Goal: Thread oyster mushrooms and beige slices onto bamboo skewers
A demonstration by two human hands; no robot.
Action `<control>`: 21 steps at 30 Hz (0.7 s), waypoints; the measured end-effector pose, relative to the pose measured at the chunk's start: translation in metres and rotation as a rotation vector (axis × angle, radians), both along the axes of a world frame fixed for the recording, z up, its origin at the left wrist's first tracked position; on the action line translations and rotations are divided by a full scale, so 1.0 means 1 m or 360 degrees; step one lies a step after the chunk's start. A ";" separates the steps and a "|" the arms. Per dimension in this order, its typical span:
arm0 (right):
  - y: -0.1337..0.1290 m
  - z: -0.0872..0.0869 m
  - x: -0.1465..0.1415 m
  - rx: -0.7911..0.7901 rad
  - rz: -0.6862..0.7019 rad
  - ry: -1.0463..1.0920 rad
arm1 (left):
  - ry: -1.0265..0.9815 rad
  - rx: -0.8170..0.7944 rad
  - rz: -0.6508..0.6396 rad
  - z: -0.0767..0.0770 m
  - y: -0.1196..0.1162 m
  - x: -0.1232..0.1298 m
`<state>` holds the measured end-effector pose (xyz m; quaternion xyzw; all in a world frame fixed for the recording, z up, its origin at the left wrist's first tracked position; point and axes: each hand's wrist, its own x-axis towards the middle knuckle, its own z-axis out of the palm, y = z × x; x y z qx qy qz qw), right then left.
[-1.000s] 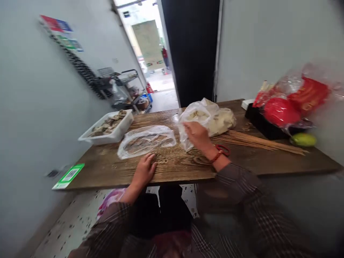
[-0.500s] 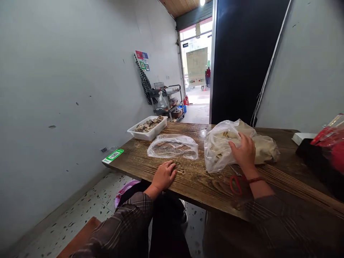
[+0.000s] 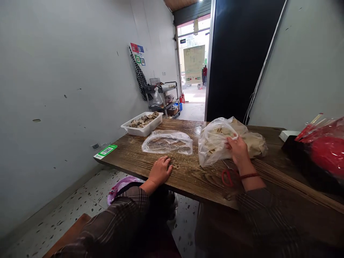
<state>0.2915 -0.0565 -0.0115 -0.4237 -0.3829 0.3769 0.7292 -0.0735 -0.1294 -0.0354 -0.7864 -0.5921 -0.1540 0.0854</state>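
Observation:
My left hand (image 3: 160, 170) rests flat on the wooden table (image 3: 188, 179) near its front edge, fingers out and holding nothing. Just beyond it lies a flattened clear plastic bag (image 3: 167, 142). On the right, my right hand (image 3: 238, 149) pinches the edge of a translucent plastic bag (image 3: 215, 143) filled with pale, flat, sheet-like pieces. The bag's mouth is gathered at my fingers. Red-handled scissors (image 3: 227, 178) lie in front of this bag, their blades partly tucked toward it. A white plastic tub (image 3: 143, 125) with greyish-brown pieces stands at the far left.
Long thin sticks (image 3: 298, 184) lie along the table's right side. A dark box (image 3: 298, 150) with red plastic-wrapped things (image 3: 329, 150) stands at far right. A green QR card (image 3: 105, 152) sits at the left corner. Beyond are a trolley (image 3: 163, 98) and a doorway.
My right hand has gone from resting open on the filled bag to closing on its edge. My left hand stays on the table. The view has shifted slightly.

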 end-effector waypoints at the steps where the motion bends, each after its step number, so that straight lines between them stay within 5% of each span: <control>1: -0.002 0.002 0.000 0.0000 0.0088 0.0084 | 0.0004 0.0000 0.0004 0.000 0.000 0.000; 4: -0.008 0.007 -0.005 -0.0020 0.0366 0.0112 | -0.0004 0.0001 0.0006 0.000 0.000 -0.001; 8: -0.012 0.000 -0.028 -0.0028 0.0613 -0.0249 | -0.0017 0.0001 0.0004 -0.002 -0.002 -0.001; 15: -0.025 -0.028 -0.066 0.0169 0.0429 -0.1532 | -0.0080 0.0001 0.0013 -0.010 -0.002 -0.003; 18: -0.036 -0.023 -0.071 0.0358 0.0466 -0.1883 | -0.0184 -0.0024 -0.0024 -0.005 -0.002 -0.008; 21: -0.046 -0.011 -0.078 0.0515 0.0614 -0.2097 | -0.0369 0.0074 -0.0099 0.016 0.001 0.003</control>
